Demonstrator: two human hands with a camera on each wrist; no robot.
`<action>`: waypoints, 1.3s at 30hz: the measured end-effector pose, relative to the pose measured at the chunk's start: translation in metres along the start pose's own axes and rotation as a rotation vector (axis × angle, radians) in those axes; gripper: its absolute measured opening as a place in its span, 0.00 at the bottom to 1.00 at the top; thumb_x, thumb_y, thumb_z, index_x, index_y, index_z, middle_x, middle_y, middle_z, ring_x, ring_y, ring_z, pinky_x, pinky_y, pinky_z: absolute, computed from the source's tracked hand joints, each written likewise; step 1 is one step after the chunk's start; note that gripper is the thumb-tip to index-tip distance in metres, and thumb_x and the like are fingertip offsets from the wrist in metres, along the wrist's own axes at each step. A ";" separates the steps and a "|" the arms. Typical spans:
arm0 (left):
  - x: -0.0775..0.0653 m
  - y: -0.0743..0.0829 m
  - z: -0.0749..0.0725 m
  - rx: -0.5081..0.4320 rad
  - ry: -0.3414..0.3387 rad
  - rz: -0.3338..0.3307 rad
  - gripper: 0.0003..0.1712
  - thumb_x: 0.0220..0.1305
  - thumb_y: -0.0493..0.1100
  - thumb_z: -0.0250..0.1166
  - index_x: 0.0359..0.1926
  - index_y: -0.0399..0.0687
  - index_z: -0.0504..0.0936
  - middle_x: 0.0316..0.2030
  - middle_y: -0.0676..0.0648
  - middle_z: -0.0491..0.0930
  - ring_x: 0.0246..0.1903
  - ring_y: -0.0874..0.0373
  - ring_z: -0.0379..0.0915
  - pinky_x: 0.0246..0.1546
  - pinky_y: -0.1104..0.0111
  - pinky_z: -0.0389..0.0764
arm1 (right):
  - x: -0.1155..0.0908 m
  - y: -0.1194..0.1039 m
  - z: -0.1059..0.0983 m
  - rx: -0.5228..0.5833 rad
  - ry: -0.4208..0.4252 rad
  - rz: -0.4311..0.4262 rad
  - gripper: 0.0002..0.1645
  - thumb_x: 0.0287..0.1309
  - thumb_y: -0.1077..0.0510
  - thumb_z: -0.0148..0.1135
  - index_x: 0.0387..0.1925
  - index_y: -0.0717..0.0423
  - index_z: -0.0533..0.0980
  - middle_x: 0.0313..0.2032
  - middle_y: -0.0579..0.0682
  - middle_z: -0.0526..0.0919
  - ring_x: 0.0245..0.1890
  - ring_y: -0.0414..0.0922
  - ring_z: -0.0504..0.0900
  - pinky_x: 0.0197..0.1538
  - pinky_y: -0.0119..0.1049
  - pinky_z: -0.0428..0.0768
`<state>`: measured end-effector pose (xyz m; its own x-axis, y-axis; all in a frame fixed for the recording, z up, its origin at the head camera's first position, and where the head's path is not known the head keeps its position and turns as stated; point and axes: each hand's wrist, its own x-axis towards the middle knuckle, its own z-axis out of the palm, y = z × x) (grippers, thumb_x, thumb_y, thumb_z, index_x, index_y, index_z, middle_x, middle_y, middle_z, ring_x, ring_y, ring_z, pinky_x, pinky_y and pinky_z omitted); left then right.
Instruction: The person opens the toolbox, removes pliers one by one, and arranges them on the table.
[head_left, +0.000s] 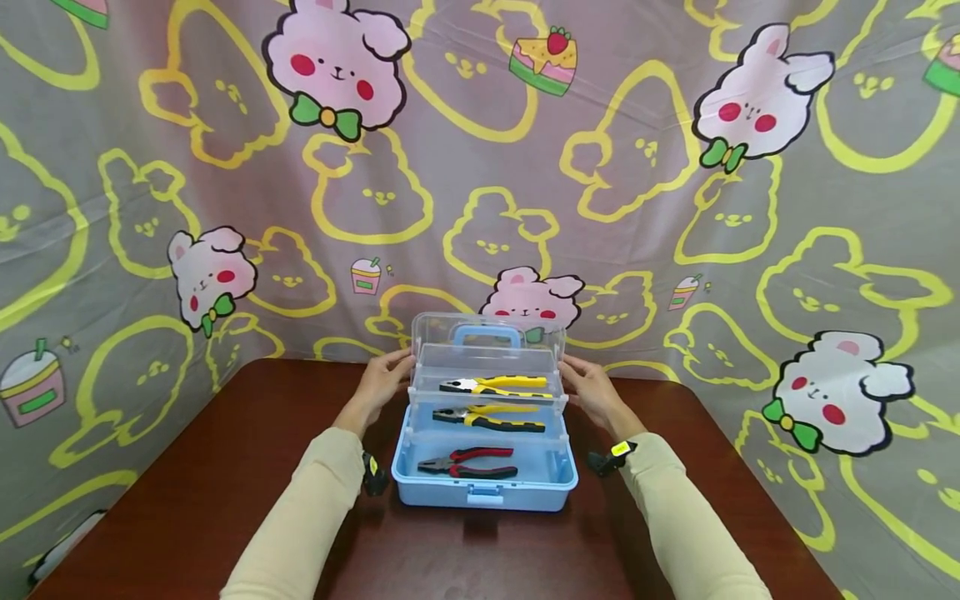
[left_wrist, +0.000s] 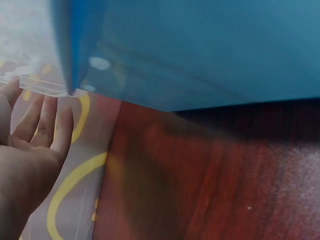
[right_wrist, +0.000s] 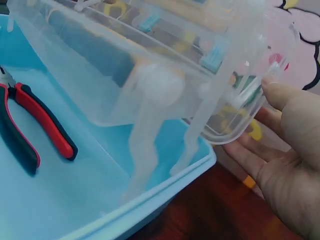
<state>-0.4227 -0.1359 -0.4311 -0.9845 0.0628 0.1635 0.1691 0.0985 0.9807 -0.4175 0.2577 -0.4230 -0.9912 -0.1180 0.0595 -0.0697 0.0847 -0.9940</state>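
Note:
A light-blue toolbox (head_left: 485, 497) stands open on the table, its clear lid (head_left: 420, 329) tipped back. My left hand (head_left: 380, 383) holds the lid's left edge; in the left wrist view its fingers (left_wrist: 47, 122) are at the clear rim. On the opposite side my right hand (right_wrist: 295, 140) grips the lid edge, thumb on one face and fingers behind. Red-and-black pliers (head_left: 480, 463) lie in the bottom. Above them, yellow-and-black pliers (head_left: 502, 417) lie in the lower clear tray, and another yellow-handled pair (head_left: 510, 383) lies in the upper tray.
The toolbox sits on a dark reddish-brown table (head_left: 225, 467). A patterned cloth (head_left: 480, 167) with rabbit drawings hangs behind and along both sides. White hinge arms (right_wrist: 145, 145) link the trays to the box. A blue handle (head_left: 487, 332) shows at the lid.

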 end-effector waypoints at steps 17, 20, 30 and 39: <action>0.002 -0.032 0.003 -0.111 -0.147 -0.072 0.34 0.80 0.33 0.55 0.81 0.47 0.58 0.75 0.37 0.60 0.59 0.46 0.74 0.53 0.58 0.79 | 0.012 0.021 0.006 -0.140 -0.081 0.050 0.30 0.82 0.63 0.46 0.80 0.55 0.59 0.67 0.63 0.73 0.56 0.56 0.82 0.55 0.51 0.80; 0.001 -0.036 0.003 -0.113 -0.150 -0.109 0.34 0.80 0.33 0.53 0.81 0.47 0.57 0.76 0.38 0.59 0.61 0.45 0.72 0.55 0.56 0.78 | 0.011 0.023 0.005 -0.160 -0.106 0.060 0.28 0.82 0.63 0.46 0.78 0.60 0.61 0.64 0.64 0.76 0.55 0.55 0.83 0.55 0.50 0.80; -0.001 -0.035 0.008 -0.080 -0.197 -0.140 0.32 0.81 0.34 0.52 0.80 0.37 0.56 0.75 0.33 0.60 0.68 0.40 0.64 0.57 0.51 0.76 | 0.011 0.036 0.001 -0.225 -0.169 0.124 0.30 0.83 0.55 0.46 0.78 0.63 0.60 0.64 0.62 0.76 0.56 0.54 0.80 0.56 0.54 0.79; 0.000 -0.034 0.010 -0.037 -0.177 -0.193 0.31 0.82 0.36 0.52 0.80 0.40 0.56 0.76 0.36 0.60 0.67 0.41 0.67 0.55 0.53 0.78 | 0.014 0.037 0.002 -0.372 -0.177 0.164 0.34 0.83 0.45 0.45 0.80 0.55 0.59 0.70 0.62 0.70 0.64 0.63 0.73 0.57 0.63 0.76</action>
<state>-0.4281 -0.1290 -0.4657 -0.9746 0.2195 -0.0452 -0.0260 0.0897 0.9956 -0.4341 0.2567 -0.4591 -0.9604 -0.2376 -0.1455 0.0196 0.4634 -0.8859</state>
